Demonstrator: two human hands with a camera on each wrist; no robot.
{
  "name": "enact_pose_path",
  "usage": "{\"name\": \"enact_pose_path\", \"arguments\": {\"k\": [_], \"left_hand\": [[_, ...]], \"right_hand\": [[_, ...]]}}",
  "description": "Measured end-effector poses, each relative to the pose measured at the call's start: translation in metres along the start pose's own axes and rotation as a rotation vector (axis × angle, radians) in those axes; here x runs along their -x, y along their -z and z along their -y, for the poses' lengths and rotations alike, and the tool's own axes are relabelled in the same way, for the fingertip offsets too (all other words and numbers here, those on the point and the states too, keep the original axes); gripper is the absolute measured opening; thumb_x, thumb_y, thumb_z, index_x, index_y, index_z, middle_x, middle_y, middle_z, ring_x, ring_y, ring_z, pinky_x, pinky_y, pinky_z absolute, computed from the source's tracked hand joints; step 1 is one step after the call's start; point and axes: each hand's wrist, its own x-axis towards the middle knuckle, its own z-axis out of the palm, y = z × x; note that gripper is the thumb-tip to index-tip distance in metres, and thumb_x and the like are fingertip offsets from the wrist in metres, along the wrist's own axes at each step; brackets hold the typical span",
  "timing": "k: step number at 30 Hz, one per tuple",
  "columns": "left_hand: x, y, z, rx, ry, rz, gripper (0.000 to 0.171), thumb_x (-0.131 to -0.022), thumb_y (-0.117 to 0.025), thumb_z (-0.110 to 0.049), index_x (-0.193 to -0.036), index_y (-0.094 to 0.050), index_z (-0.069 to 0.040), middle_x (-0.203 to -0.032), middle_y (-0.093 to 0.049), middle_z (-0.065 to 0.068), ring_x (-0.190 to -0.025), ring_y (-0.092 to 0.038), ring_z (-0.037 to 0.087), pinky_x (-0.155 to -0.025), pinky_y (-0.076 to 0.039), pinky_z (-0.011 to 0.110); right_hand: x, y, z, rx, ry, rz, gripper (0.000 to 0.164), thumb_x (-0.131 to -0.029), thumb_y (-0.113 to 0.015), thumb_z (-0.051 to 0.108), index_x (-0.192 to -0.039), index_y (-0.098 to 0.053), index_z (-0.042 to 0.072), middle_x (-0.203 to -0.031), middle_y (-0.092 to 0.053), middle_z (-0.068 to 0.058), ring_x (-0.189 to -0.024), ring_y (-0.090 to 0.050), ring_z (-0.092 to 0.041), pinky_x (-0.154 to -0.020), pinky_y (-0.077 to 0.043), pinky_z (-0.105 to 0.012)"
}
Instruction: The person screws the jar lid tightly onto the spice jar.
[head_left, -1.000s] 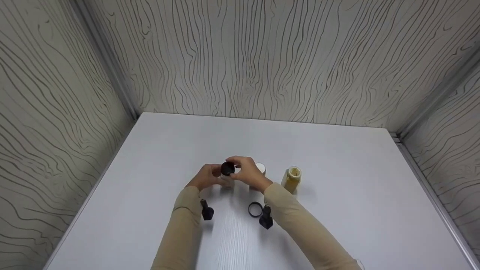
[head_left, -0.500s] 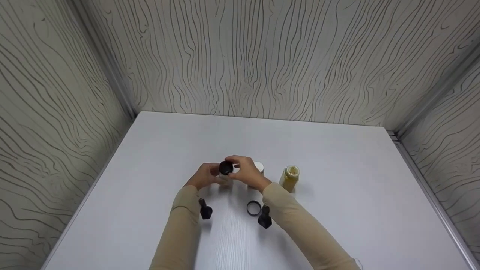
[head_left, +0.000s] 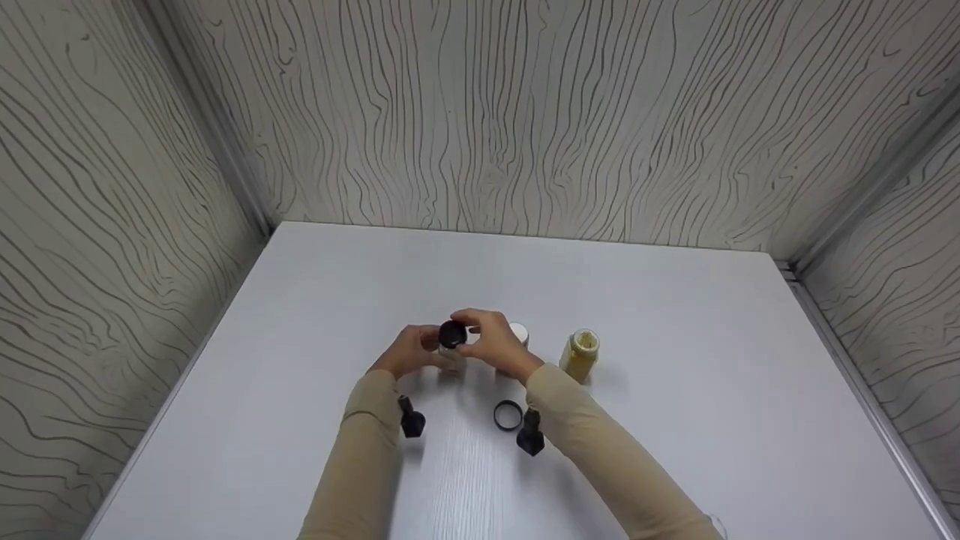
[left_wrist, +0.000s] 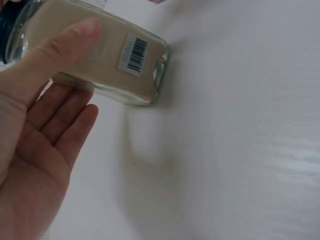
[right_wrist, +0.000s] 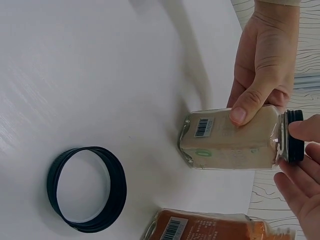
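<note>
My left hand (head_left: pixel 409 352) holds a square glass jar (right_wrist: pixel 230 140) of beige powder, its thumb (left_wrist: pixel 65 45) flat along one face near a barcode label (left_wrist: pixel 134 54). On the jar's mouth is a black screw cap (right_wrist: pixel 295 135). Thumb and fingers of my right hand (head_left: pixel 491 341) pinch that cap from the side. Just right of the held jar, partly hidden behind my right hand in the head view, stands a jar of orange-red contents (right_wrist: pixel 200 227). A black ring-shaped lid (right_wrist: pixel 120 190) lies on the table nearer to me.
An uncapped jar of yellow contents (head_left: pixel 580 358) stands right of my right hand. Dark wrist attachments (head_left: pixel 412 421) hang below both wrists, the right one close to the ring-shaped lid. The white table (head_left: pixel 675 315) meets wood-grain patterned walls (head_left: pixel 480 112) at the back and sides.
Both hands keep their grip on the jar and its cap. The head view has shifted slightly; the things on the table stay in place.
</note>
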Motion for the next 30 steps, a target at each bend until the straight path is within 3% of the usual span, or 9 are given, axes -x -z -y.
{"name": "enact_pose_path", "arguments": {"k": [8,13,23,30], "left_hand": [[0.0040,-0.0009,-0.0046,-0.019,-0.026,-0.003,0.044,-0.077,-0.077,-0.004,-0.120,-0.066,-0.001,-0.123,-0.068,0.016,-0.120,-0.061,0.031,-0.111,-0.046,0.046],[0.0003,-0.0003,0.0003,-0.008,-0.031,0.009,0.047,-0.077,-0.076,-0.004,-0.122,-0.064,-0.002,-0.126,-0.066,0.016,-0.122,-0.060,0.031,-0.111,-0.046,0.045],[0.0000,-0.0013,0.0006,-0.002,-0.034,0.003,0.050,-0.076,-0.076,0.000,-0.124,-0.062,0.001,-0.128,-0.064,0.019,-0.124,-0.058,0.034,-0.113,-0.043,0.048],[0.0006,0.0009,-0.0003,-0.024,-0.025,0.003,0.049,-0.075,-0.078,-0.004,-0.123,-0.064,-0.002,-0.126,-0.067,0.015,-0.123,-0.059,0.030,-0.113,-0.044,0.046]], "right_hand": [[0.0003,-0.0014,-0.0010,0.001,-0.022,-0.022,0.045,-0.082,-0.069,-0.004,-0.125,-0.058,-0.007,-0.126,-0.063,-0.025,-0.119,-0.060,-0.038,-0.103,-0.052,-0.048],[0.0003,-0.0010,-0.0015,-0.014,-0.028,-0.013,0.047,-0.081,-0.068,-0.005,-0.126,-0.057,-0.007,-0.127,-0.062,-0.025,-0.121,-0.058,-0.038,-0.104,-0.051,-0.050],[0.0014,-0.0005,0.0017,0.018,0.005,-0.007,0.044,-0.082,-0.067,-0.004,-0.125,-0.058,-0.007,-0.127,-0.062,-0.025,-0.118,-0.060,-0.038,-0.101,-0.054,-0.045],[0.0012,-0.0007,0.0012,0.001,0.005,-0.002,0.047,-0.082,-0.067,-0.003,-0.127,-0.056,-0.007,-0.129,-0.060,-0.026,-0.121,-0.059,-0.037,-0.103,-0.052,-0.047]]}}
